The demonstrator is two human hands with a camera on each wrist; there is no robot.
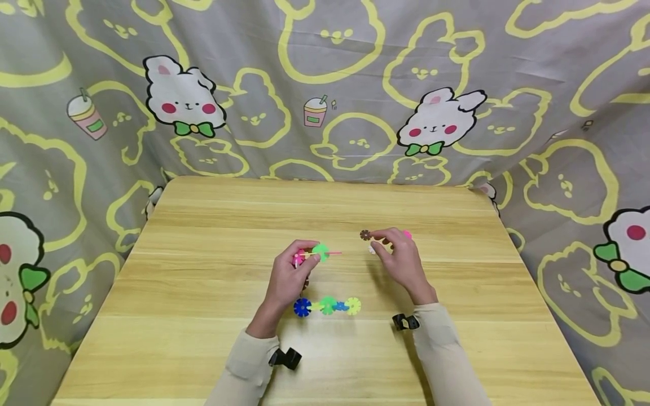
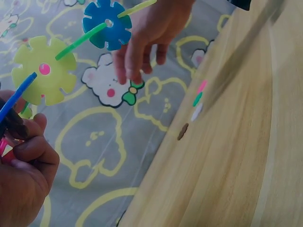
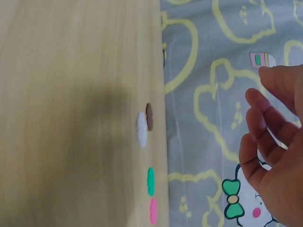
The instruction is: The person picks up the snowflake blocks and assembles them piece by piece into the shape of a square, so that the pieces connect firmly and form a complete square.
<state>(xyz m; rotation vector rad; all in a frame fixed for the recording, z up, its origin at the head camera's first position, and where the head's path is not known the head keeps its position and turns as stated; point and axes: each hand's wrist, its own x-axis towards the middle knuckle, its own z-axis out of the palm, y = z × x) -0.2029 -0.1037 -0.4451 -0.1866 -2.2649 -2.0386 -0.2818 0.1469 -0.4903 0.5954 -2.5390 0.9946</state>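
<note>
My left hand (image 1: 290, 276) pinches a joined string of notched plastic discs between thumb and fingers. Near the fingertips are a pink disc (image 1: 298, 257) and a green disc (image 1: 321, 251). The string also runs through a dark blue disc (image 1: 302, 307), another green one (image 1: 327, 305) and a yellow one (image 1: 354, 306). A blue disc (image 2: 108, 23) faces the left wrist view. My right hand (image 1: 403, 262), fingers loosely bent and holding nothing, hovers above loose discs: brown (image 1: 365, 234), white (image 3: 142, 129), green (image 3: 151, 181) and pink (image 3: 153, 211). In the head view it hides the loose green disc.
The discs lie on a wood-grain table (image 1: 203, 349) with rounded far corners. A grey curtain (image 1: 335, 62) printed with rabbits and yellow outlines hangs behind it and along both sides. Black wrist cameras (image 1: 286, 358) are strapped at the cuffs.
</note>
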